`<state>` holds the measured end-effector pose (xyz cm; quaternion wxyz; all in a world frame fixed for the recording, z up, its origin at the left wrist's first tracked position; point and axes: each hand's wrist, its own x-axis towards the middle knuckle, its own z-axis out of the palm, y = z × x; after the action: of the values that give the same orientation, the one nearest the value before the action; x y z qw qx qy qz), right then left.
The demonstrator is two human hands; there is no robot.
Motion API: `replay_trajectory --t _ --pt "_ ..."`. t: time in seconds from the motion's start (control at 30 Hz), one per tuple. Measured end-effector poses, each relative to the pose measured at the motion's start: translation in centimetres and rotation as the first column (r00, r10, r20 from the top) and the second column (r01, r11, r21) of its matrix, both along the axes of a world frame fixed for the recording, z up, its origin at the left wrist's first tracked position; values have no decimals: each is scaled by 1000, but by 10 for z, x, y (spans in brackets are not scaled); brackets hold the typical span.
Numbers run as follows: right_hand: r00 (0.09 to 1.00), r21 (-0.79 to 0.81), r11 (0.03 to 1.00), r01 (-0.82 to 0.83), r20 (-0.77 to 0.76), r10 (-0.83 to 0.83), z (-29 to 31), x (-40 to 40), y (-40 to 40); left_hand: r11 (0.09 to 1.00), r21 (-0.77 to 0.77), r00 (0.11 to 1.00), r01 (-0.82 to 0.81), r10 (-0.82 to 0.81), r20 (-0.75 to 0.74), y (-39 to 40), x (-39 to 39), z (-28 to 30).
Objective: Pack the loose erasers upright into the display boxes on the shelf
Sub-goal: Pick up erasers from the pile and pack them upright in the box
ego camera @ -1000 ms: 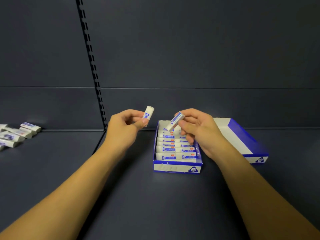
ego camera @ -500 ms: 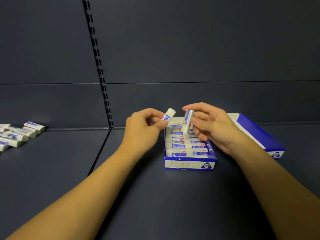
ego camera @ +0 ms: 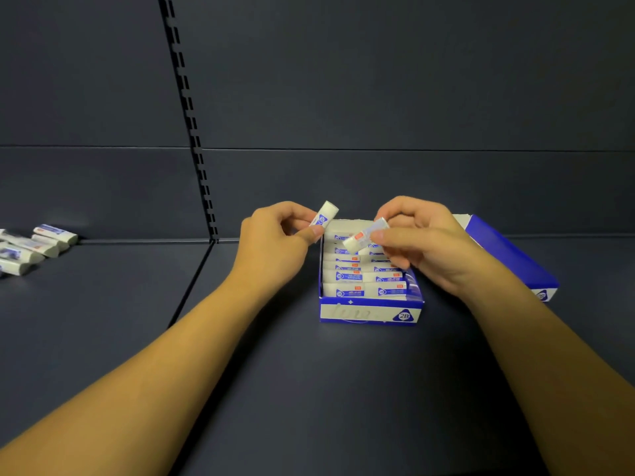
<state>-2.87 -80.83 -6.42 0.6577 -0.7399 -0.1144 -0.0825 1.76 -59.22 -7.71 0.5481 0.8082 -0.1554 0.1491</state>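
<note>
I've got my left hand [ego camera: 275,242] pinching one eraser [ego camera: 324,216], right hand [ego camera: 422,245] pinching another eraser [ego camera: 364,236] tilted over the display box [ego camera: 369,312].

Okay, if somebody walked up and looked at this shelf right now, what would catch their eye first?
Probably the two hands over the blue-and-white display box at centre: the left hand pinches one eraser beside the box's back left corner, and the right hand holds another eraser tilted above the packed rows. Next, the second box behind the right hand, and the loose erasers heaped at the far left of the dark shelf.
</note>
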Motion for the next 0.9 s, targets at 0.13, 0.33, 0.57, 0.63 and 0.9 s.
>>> replay_trajectory --t 0.13,0.33,0.57,0.63,0.9 --pt "1000 -56 998 14 -7 -14 -1 -1 0 1000 2 1000 -12 12 -15 1 2 -1" --pt "998 -188 980 56 26 -52 2 -7 2 1000 25 1000 -1 1 -5 -2 0 0" --pt "992 -399 909 121 26 -120 3 -8 6 998 61 1000 9 -10 14 -3 4 -4" --pt "994 -439 892 107 21 -109 3 -9 8 998 66 1000 13 -14 19 -4 5 -5" --pt "999 -520 853 42 32 -29 8 -14 16 994 108 998 34 -39 49 -8 7 -9"
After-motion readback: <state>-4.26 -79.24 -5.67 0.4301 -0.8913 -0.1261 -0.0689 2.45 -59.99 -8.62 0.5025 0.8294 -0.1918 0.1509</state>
